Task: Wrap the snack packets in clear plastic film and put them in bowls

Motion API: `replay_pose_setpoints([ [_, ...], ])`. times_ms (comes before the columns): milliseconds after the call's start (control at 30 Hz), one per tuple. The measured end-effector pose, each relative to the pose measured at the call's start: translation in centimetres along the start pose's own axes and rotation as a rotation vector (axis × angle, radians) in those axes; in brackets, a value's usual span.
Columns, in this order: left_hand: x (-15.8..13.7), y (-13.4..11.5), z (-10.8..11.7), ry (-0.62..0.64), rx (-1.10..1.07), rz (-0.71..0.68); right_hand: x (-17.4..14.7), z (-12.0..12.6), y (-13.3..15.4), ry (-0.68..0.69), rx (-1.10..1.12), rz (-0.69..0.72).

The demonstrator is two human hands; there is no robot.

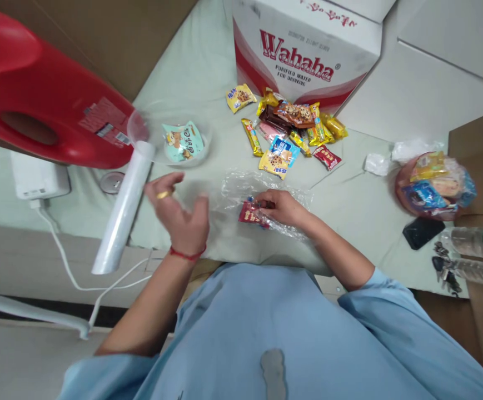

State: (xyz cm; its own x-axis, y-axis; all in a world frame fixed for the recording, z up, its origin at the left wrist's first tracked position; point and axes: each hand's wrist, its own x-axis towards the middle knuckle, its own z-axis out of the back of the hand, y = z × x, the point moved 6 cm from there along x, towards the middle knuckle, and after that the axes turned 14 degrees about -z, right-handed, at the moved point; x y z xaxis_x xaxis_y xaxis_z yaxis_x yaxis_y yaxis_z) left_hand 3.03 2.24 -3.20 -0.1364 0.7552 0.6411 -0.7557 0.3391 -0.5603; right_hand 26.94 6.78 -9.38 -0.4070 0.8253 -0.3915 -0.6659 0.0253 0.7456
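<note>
My right hand (282,206) has its fingers curled together at the edge of a dark red snack packet (248,213), with a bit of blue wrapper showing beside it. Crinkled clear plastic film (241,184) lies spread under and around that hand. Held above the table, my left hand (183,214) is empty, its thumb and fingers apart, slightly blurred. Just beyond it stands a clear plastic bowl (205,145) with a mint-green snack bag (183,141) inside. A roll of clear film (122,211) leans left of my left hand.
Assorted wrapped snacks (295,114) are heaped before a Wahaha carton (303,53). A large red jug (70,111) and a white charger (41,176) stand left. To the right are a film-covered bowl of snacks (410,194), a black phone (422,232), keys (447,275) and bottles (468,241).
</note>
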Motion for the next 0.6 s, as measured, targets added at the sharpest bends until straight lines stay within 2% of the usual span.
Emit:
replay_pose_setpoints([
  [67, -1.7, -2.4, 2.9, -0.115, 0.037, -0.232, 0.1, -0.1, -0.2, 0.026, 0.043, -0.008],
  [100, -2.8, -3.8, 3.3, -0.067, 0.021, -0.374, 0.2, -0.1, -0.2, 0.033, 0.063, -0.007],
  [133, -4.0, -5.2, 3.1, 0.032, -0.009, -0.514, 0.2, 0.0, -0.2, 0.035, 0.078, -0.006],
  [200, -6.2, -7.1, 1.7, 0.211, -0.048, -0.676, 0.1, 0.1, -0.2, 0.028, 0.099, 0.001],
  [267, -7.2, -7.6, -0.5, 0.318, -0.017, -0.665, 0.0, 0.1, -0.1, 0.023, 0.101, 0.01],
  [433, -6.7, -6.0, -5.7, 0.443, 0.081, -0.478, 0.1, -0.3, -0.6, 0.045, 0.096, -0.005],
  [533, -6.6, -5.5, -7.0, 0.494, 0.107, -0.439, 0.3, 0.0, -1.4, 0.128, 0.134, -0.023],
  [600, -6.7, -5.6, -7.3, 0.501, 0.125, -0.422, 0.3, 1.2, -1.8, 0.105, 0.169, -0.03],
])
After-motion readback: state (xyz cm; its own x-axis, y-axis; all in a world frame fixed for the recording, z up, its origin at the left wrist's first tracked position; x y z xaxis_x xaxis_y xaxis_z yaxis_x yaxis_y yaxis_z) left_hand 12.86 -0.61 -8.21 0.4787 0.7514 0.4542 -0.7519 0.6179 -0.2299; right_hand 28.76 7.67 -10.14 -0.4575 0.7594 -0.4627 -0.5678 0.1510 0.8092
